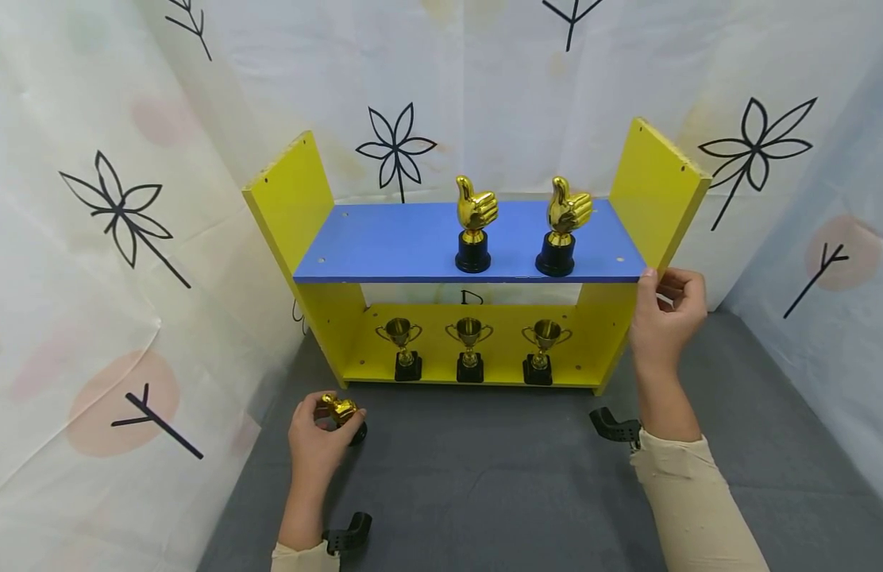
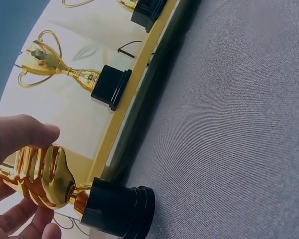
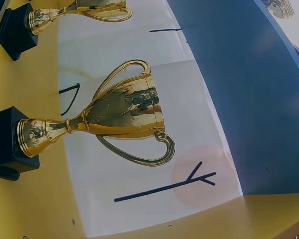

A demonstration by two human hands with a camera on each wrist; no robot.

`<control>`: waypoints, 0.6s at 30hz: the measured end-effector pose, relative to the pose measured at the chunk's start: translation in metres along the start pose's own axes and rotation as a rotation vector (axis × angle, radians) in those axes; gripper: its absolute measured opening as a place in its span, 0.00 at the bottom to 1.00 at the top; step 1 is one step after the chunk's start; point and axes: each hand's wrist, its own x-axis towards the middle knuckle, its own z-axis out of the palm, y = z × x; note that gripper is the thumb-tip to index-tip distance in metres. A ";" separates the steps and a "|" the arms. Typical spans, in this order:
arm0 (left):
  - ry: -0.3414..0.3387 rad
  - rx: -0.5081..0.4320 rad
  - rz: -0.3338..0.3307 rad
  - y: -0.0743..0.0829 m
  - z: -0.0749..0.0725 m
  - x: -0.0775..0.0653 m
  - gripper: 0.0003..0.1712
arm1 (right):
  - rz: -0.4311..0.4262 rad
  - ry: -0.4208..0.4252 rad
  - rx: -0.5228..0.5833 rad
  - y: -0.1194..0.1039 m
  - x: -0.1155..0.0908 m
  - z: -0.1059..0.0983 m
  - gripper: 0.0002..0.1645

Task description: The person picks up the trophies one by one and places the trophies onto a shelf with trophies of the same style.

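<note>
My left hand holds a golden thumbs-up trophy by its top, thumb on one side and fingers on the other. The trophy's round black base is right at the grey cloth, in front of the shelf's left end. At the other end, my right hand grips the front edge of the yellow side panel, just below the blue board. Two more thumbs-up trophies, a middle one and a right one, stand upright on that board.
Three golden cup trophies, a left one, a middle one and a right one, stand on the yellow bottom board. Grey cloth covers the surface in front. White patterned fabric hangs around the shelf.
</note>
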 end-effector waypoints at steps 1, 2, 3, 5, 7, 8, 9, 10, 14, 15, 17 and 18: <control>-0.002 0.000 0.001 0.000 0.000 0.000 0.30 | -0.001 0.000 0.000 0.000 0.000 0.000 0.06; -0.004 0.000 0.003 0.000 0.000 0.001 0.30 | -0.001 -0.001 0.002 0.000 -0.001 0.000 0.05; -0.005 -0.001 0.007 0.000 0.000 0.001 0.30 | -0.002 -0.002 0.002 -0.001 -0.001 0.000 0.05; -0.007 -0.002 0.011 0.000 0.000 0.001 0.29 | -0.003 -0.008 0.002 -0.002 -0.001 0.000 0.07; -0.006 0.001 0.016 0.001 0.000 0.002 0.29 | -0.001 -0.010 -0.003 -0.002 -0.001 0.000 0.08; -0.005 0.004 0.019 0.001 0.000 0.002 0.29 | 0.001 -0.009 -0.007 -0.001 0.000 0.000 0.08; -0.003 0.007 0.023 0.002 0.001 0.002 0.28 | 0.003 -0.008 -0.013 0.000 0.000 -0.001 0.08; -0.001 0.010 0.026 0.003 0.001 0.002 0.28 | 0.008 -0.006 -0.019 0.001 0.001 -0.001 0.07; 0.010 0.009 0.047 0.007 0.002 0.002 0.28 | 0.030 -0.002 -0.059 0.014 0.006 -0.003 0.03; 0.012 0.004 0.052 0.008 0.002 0.002 0.28 | 0.036 -0.004 -0.070 0.018 0.007 -0.004 0.03; 0.015 -0.002 0.057 0.010 0.002 0.002 0.29 | 0.049 -0.013 -0.094 0.023 0.010 -0.006 0.04; 0.016 -0.005 0.059 0.011 0.002 0.003 0.29 | 0.055 -0.020 -0.107 0.024 0.011 -0.007 0.04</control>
